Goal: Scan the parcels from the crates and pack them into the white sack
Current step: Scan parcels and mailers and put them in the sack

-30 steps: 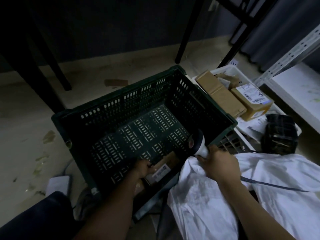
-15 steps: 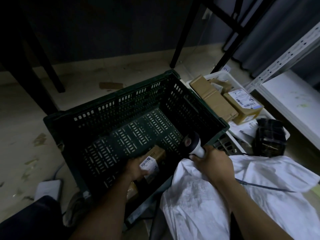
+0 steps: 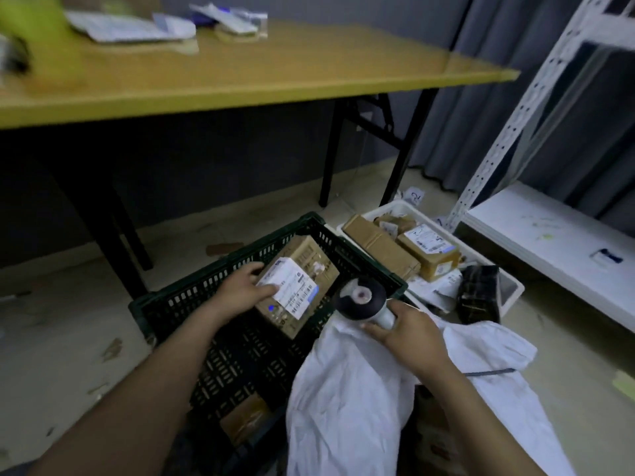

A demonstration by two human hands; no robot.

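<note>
My left hand (image 3: 242, 292) grips a brown cardboard parcel (image 3: 302, 266) with a white shipping label, held up above the dark green crate (image 3: 213, 293). My right hand (image 3: 409, 334) grips the handle of a barcode scanner (image 3: 359, 298), whose black head faces the parcel's label from the right. The white sack (image 3: 354, 400) lies crumpled under my right hand, its mouth open beside the crate. Another brown parcel (image 3: 245, 417) shows low at the crate's near end. The white crate (image 3: 398, 207) at the right holds several more boxes (image 3: 429, 250).
A yellow-topped table (image 3: 240, 73) with black legs stands over the crates, with papers on it. White metal shelving (image 3: 536, 84) rises at the right. A dark wrapped packet (image 3: 479, 293) leans at the white crate's near end. The scanner's cable (image 3: 491, 372) runs right across the sack.
My left hand lifted the parcel out of the green crate and turned its label toward the scanner. My head tilted up, bringing the table top into view. My right hand kept the scanner.
</note>
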